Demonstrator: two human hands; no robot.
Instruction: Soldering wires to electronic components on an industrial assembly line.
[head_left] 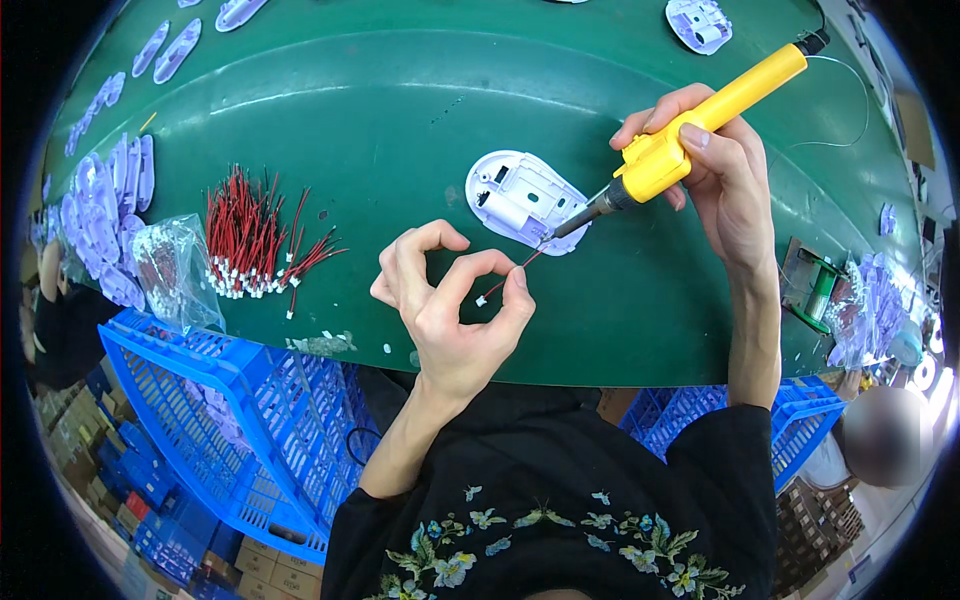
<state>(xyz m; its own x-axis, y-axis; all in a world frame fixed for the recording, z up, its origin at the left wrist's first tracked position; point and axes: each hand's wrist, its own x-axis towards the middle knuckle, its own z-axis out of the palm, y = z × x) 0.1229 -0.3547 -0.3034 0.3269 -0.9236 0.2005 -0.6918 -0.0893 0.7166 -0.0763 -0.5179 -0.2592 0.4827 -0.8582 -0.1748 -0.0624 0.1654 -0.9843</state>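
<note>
My right hand (710, 160) is wrapped round a yellow soldering iron (745, 95), whose tip points down and left. The tip reaches the near end of a white plastic housing (522, 200) lying open side up on the green table. Thumb and forefinger of my left hand (450, 295) pinch a short red wire (492, 293) with a small white connector at one end. Its other end meets the iron's tip at the housing; whether it is joined there is too small to tell.
Left of my hands lies a pile of red wires (250, 240), beside a clear plastic bag (175, 270) and stacked lavender housings (100, 215). A green solder spool (820, 293) stands right. Blue crates (250, 420) sit below the table edge. Another housing (700, 25) lies far right.
</note>
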